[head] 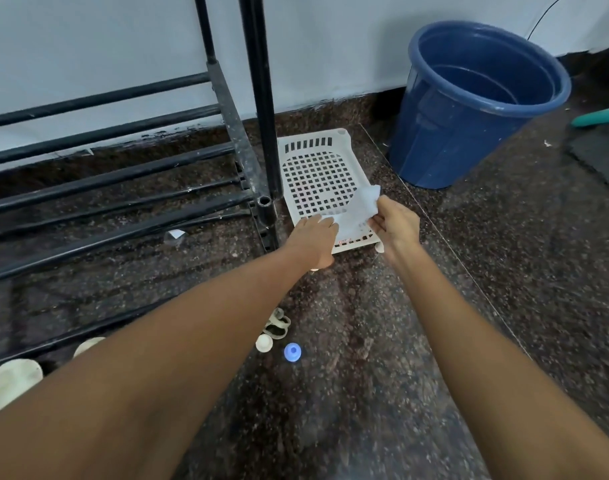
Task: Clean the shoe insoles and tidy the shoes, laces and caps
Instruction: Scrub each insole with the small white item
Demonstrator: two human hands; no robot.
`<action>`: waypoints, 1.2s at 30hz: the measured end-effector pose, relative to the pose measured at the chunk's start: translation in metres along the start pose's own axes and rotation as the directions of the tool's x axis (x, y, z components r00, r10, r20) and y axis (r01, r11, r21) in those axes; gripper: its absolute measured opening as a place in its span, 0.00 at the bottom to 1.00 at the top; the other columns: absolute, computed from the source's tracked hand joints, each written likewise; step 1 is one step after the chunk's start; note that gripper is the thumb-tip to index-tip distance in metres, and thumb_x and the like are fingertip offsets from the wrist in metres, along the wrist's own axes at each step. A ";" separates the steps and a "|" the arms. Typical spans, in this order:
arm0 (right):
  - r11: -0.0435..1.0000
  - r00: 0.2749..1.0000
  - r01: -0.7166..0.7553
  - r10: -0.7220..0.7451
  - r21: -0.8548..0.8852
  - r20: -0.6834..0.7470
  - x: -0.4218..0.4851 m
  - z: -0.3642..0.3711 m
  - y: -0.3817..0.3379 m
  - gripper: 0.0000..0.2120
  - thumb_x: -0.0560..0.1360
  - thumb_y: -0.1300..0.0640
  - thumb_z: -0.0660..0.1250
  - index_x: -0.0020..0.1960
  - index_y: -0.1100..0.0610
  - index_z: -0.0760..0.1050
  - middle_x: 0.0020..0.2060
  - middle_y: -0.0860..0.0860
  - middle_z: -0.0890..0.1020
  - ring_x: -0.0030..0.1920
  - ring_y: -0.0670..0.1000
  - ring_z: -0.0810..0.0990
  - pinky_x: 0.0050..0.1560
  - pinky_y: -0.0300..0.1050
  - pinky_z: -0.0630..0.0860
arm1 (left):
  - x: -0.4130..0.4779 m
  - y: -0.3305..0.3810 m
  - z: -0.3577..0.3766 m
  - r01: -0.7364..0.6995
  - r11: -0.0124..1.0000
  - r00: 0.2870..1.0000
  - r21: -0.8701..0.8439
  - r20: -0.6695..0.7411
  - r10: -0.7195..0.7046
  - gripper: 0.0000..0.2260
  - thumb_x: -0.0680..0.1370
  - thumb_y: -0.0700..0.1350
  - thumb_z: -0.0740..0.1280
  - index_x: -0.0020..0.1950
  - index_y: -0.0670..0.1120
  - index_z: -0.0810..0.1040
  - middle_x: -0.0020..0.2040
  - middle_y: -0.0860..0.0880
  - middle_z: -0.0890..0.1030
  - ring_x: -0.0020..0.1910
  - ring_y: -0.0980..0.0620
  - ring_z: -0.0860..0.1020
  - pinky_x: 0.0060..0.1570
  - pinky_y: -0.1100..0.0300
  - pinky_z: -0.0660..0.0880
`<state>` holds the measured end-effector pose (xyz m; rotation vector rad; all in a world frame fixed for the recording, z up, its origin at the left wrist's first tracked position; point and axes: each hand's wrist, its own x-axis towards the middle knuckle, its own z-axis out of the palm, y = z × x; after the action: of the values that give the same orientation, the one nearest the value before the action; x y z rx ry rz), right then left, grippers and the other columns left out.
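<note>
- Cream-coloured rounded pieces (13,379) are lying at the lower left edge, cut off by the frame and by the left forearm; whether they are shoes or insoles is hard to tell.
- Speckled dark stone floor (434,341) is showing blurred patches near the bottom centre.
- Just below centre, a round white cap (264,342) and a round blue cap (292,352) are sitting side by side on the floor, with a pale looped lace (278,323) lying just beyond the white one.
- Both bare arms are reaching up the frame towards the centre.
- The left hand (315,237) is holding the lower left corner of a thin, crumpled white cloth (356,209); its fingertips are hiding under the fabric.
- The right hand (396,225) is pinching the cloth's right edge between thumb and curled fingers.
- The cloth is hanging stretched between the two hands, over the near corner of a white plastic basket (316,157) with a square-holed grid, lying flat on the floor.
- A black tubular rack (123,188) is filling the left, its top cut off.
- A blue ribbed bucket (469,109) is standing at the upper right.
- A teal handle (597,117) is poking in at the right edge, mostly cropped.
</note>
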<state>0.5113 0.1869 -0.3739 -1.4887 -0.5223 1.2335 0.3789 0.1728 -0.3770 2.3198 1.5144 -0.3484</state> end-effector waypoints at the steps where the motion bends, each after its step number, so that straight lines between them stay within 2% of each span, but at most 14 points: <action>1: 1.000 1.000 -0.009 0.009 0.010 0.003 -0.004 0.000 0.000 0.09 0.73 0.65 0.63 0.34 0.59 0.74 0.35 0.52 0.78 0.38 0.47 0.76 0.38 0.35 0.77 | -0.002 0.002 -0.004 -0.006 1.000 1.000 -0.030 -0.018 0.005 0.29 0.79 0.43 0.63 0.76 0.41 0.53 0.77 0.44 0.53 0.76 0.44 0.50 0.74 0.51 0.50; 6: 0.997 0.998 -0.057 0.057 0.047 0.002 -0.034 -0.003 0.001 0.05 0.74 0.65 0.63 0.39 0.60 0.74 0.37 0.54 0.78 0.38 0.48 0.77 0.34 0.36 0.77 | -0.027 0.010 -0.022 -0.027 0.975 0.996 -0.220 -0.085 0.009 0.33 0.79 0.42 0.63 0.77 0.40 0.46 0.78 0.44 0.49 0.76 0.46 0.49 0.74 0.53 0.50; 11: 0.996 0.994 -0.082 0.079 0.042 0.071 -0.077 -0.010 -0.010 0.03 0.75 0.64 0.62 0.44 0.61 0.73 0.40 0.54 0.79 0.40 0.49 0.78 0.35 0.36 0.79 | -0.071 0.012 -0.037 -0.037 0.867 0.993 -0.497 -0.114 -0.023 0.26 0.79 0.41 0.61 0.75 0.39 0.57 0.74 0.42 0.61 0.72 0.45 0.61 0.70 0.58 0.59; 15: 0.998 0.985 -0.035 0.044 -0.057 0.169 -0.119 -0.001 -0.015 0.09 0.76 0.65 0.60 0.37 0.59 0.74 0.31 0.51 0.80 0.37 0.47 0.77 0.33 0.34 0.78 | -0.111 0.001 -0.042 0.024 0.638 0.967 -0.769 -0.145 -0.211 0.16 0.79 0.42 0.63 0.66 0.39 0.73 0.66 0.43 0.74 0.64 0.47 0.73 0.61 0.60 0.68; 18: 0.984 0.965 0.023 0.025 -0.177 0.260 -0.148 0.015 -0.009 0.10 0.76 0.64 0.62 0.37 0.59 0.75 0.32 0.51 0.79 0.35 0.44 0.78 0.36 0.34 0.78 | -0.142 -0.012 -0.042 0.046 0.407 0.939 -0.912 -0.099 -0.330 0.09 0.79 0.43 0.63 0.50 0.40 0.80 0.46 0.40 0.80 0.47 0.46 0.78 0.49 0.55 0.74; 19: 0.981 0.956 0.043 0.014 -0.188 0.294 -0.159 0.023 -0.006 0.10 0.75 0.64 0.62 0.36 0.59 0.75 0.30 0.49 0.80 0.33 0.43 0.79 0.36 0.34 0.78 | -0.152 -0.018 -0.042 0.046 0.325 0.928 -0.944 -0.080 -0.364 0.09 0.78 0.43 0.64 0.47 0.39 0.80 0.43 0.40 0.80 0.45 0.46 0.78 0.51 0.51 0.75; 21: 0.972 0.932 0.093 -0.008 -0.217 0.363 -0.180 0.041 0.001 0.11 0.74 0.67 0.63 0.34 0.59 0.76 0.26 0.46 0.80 0.31 0.41 0.79 0.37 0.33 0.78 | -0.173 -0.032 -0.039 0.051 0.202 0.901 -0.978 -0.042 -0.432 0.12 0.77 0.45 0.66 0.46 0.37 0.82 0.44 0.38 0.82 0.47 0.42 0.81 0.54 0.46 0.77; 23: 0.951 0.899 0.165 -0.035 -0.262 0.438 -0.205 0.062 0.008 0.13 0.73 0.68 0.63 0.33 0.58 0.77 0.28 0.49 0.80 0.33 0.46 0.79 0.40 0.39 0.78 | -0.199 -0.049 -0.035 0.052 0.102 0.873 -0.993 -0.005 -0.488 0.12 0.76 0.46 0.68 0.42 0.37 0.82 0.45 0.36 0.82 0.49 0.38 0.81 0.54 0.43 0.77; 25: 0.911 0.866 0.261 -0.074 -0.321 0.494 -0.232 0.081 0.015 0.12 0.72 0.67 0.65 0.33 0.55 0.79 0.31 0.53 0.80 0.35 0.50 0.77 0.41 0.44 0.75 | -0.226 -0.067 -0.032 0.050 0.056 0.848 -0.997 0.013 -0.530 0.10 0.72 0.45 0.71 0.39 0.38 0.82 0.46 0.34 0.82 0.51 0.37 0.80 0.55 0.42 0.76; 27: 0.863 0.823 0.360 -0.115 -0.354 0.556 -0.260 0.100 0.021 0.10 0.72 0.65 0.66 0.35 0.55 0.79 0.32 0.53 0.80 0.33 0.45 0.76 0.38 0.39 0.72 | -0.255 -0.087 -0.029 0.070 0.046 0.820 -0.997 0.031 -0.572 0.07 0.71 0.43 0.71 0.36 0.41 0.81 0.46 0.35 0.82 0.52 0.39 0.80 0.56 0.42 0.76; 30: 0.826 0.757 0.438 -0.127 -0.354 0.641 -0.300 0.127 0.029 0.05 0.72 0.66 0.67 0.40 0.58 0.80 0.33 0.51 0.80 0.30 0.40 0.76 0.33 0.33 0.72 | -0.298 -0.116 -0.027 0.066 0.003 0.784 -0.998 0.050 -0.618 0.04 0.74 0.39 0.69 0.42 0.39 0.80 0.44 0.39 0.80 0.46 0.44 0.79 0.56 0.42 0.75; 32: 0.803 0.722 0.472 -0.116 -0.364 0.682 -0.321 0.144 0.036 0.05 0.71 0.67 0.68 0.41 0.58 0.79 0.35 0.52 0.81 0.32 0.42 0.77 0.34 0.32 0.73 | -0.325 -0.132 -0.024 0.050 -0.072 0.760 -0.996 0.085 -0.645 0.03 0.75 0.37 0.67 0.44 0.38 0.78 0.44 0.40 0.78 0.44 0.46 0.78 0.51 0.47 0.78; 34: 0.774 0.674 0.521 -0.114 -0.360 0.729 -0.339 0.159 0.045 0.06 0.70 0.67 0.69 0.42 0.57 0.79 0.36 0.51 0.80 0.32 0.38 0.77 0.36 0.29 0.71 | -0.352 -0.146 -0.019 0.025 -0.163 0.742 -0.986 0.128 -0.658 0.02 0.76 0.35 0.65 0.45 0.37 0.77 0.46 0.40 0.78 0.41 0.48 0.78 0.40 0.58 0.80; 36: 0.718 0.600 0.608 -0.137 -0.338 0.788 -0.353 0.173 0.055 0.07 0.68 0.65 0.72 0.43 0.56 0.79 0.41 0.48 0.79 0.38 0.36 0.77 0.41 0.32 0.71 | -0.374 -0.158 -0.011 0.014 -0.217 0.721 -0.976 0.160 -0.674 0.05 0.76 0.34 0.63 0.48 0.36 0.78 0.48 0.39 0.78 0.40 0.50 0.78 0.36 0.62 0.79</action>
<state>0.2136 -0.0486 -0.2573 -1.1728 -1.8380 1.3141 0.0846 -0.0758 -0.2468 0.5277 1.6233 1.0714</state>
